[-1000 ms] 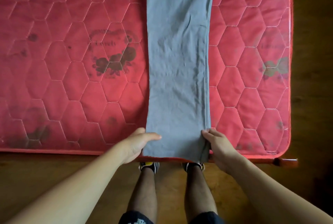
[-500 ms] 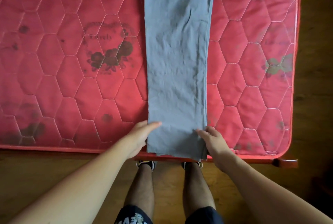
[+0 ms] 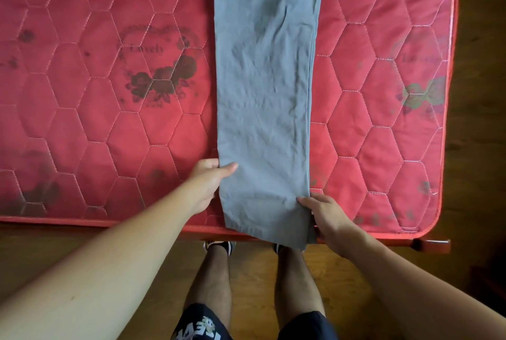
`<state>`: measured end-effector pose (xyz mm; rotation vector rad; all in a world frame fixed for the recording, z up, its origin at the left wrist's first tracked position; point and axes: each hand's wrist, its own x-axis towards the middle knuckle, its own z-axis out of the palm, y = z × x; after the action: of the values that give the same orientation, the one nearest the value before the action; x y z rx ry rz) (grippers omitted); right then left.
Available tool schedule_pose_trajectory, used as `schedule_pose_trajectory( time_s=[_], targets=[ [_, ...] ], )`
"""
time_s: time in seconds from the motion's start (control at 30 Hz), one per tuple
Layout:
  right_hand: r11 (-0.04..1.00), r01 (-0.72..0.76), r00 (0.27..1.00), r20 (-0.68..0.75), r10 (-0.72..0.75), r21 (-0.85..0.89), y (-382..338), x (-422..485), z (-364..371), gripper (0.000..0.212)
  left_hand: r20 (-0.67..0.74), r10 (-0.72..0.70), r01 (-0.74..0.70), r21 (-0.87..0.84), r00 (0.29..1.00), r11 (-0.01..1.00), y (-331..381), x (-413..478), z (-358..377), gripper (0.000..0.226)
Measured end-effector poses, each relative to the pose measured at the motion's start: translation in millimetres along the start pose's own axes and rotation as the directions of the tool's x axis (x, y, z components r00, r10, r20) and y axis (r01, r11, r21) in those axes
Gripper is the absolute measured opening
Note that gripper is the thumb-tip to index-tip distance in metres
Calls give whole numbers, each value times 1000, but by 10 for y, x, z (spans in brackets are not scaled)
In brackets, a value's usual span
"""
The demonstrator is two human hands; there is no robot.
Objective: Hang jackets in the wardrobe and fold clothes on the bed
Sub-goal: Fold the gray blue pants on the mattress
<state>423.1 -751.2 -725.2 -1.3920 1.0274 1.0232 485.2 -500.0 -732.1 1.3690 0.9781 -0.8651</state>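
While higher up the grey trousers (image 3: pixel 265 93) than before, left hand (image 3: pixel 208 183) pinching their edge; right hand (image 3: pixel 325 216) gripping hem.

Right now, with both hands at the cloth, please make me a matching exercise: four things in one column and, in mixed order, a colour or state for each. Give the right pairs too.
Things
1. left hand
2. right hand
3. grey trousers
4. mattress

States
A. red, quilted in hexagons
B. pinches the cloth's left edge, thumb on top
C. lies in a long flat strip, near end over the bed edge
D. holds the cloth's right edge, close to the near end

Pairs: 1-B, 2-D, 3-C, 4-A
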Motion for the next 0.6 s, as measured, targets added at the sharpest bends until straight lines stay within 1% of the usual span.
schedule_pose_trajectory(
  time_s=[0.07, 0.1, 0.17, 0.2, 0.23, 0.27, 0.33, 0.37, 0.43, 0.5, 0.53, 0.6],
  targets=[
    [1000, 23, 999, -26, -22, 1, 41, 33, 16, 15, 42, -23, 26, -54, 999, 998, -63, -36, -5, 24],
    [999, 33, 999, -29, -32, 12, 64, 49, 22, 14, 98, -52, 58, -59, 994, 997, -105, -45, -14, 29],
    [998, 59, 998, -6, -59, 15, 111, 53, 40, 13, 210, -129, 137, -25, 969, 990, -241, -65, -51, 40],
    [997, 74, 997, 13, -74, -5, 144, 55, 47, 15, 235, -165, 169, 2, 958, 986, -329, -81, -72, 48],
    [995, 88, 996, 25, -88, -36, 189, 68, 44, 18, 224, -182, 182, 23, 957, 983, -410, -91, -89, 54],
    [993, 95, 995, 26, -93, -71, 231, 75, 39, 19, 184, -170, 166, 38, 968, 985, -485, -98, -104, 54],
    [992, 85, 996, 25, -83, -97, 307, 64, 21, 17, 70, -90, 83, 94, 994, 992, -598, -115, -125, 37],
    [992, 77, 997, 22, -75, -104, 348, 70, 13, 21, 16, -56, 53, 129, 998, 990, -642, -105, -137, 32],
    [986, 68, 998, 12, -67, -150, 382, 84, 22, 26, -25, -33, 36, 168, 999, 985, -675, -80, -125, 31],
    [980, 85, 996, -7, -88, -180, 301, 89, 55, 28, -12, -36, 37, 133, 999, 990, -619, -65, -85, 31],
    [976, 108, 994, -8, -111, -190, 231, 112, 66, 26, -3, -31, 31, 80, 1000, 996, -548, -52, -68, 29],
    [969, 169, 984, -26, -176, -178, 29, 193, 92, 22, 11, 23, -23, -36, 1000, 999, -346, 12, -53, 22]
  ],
)
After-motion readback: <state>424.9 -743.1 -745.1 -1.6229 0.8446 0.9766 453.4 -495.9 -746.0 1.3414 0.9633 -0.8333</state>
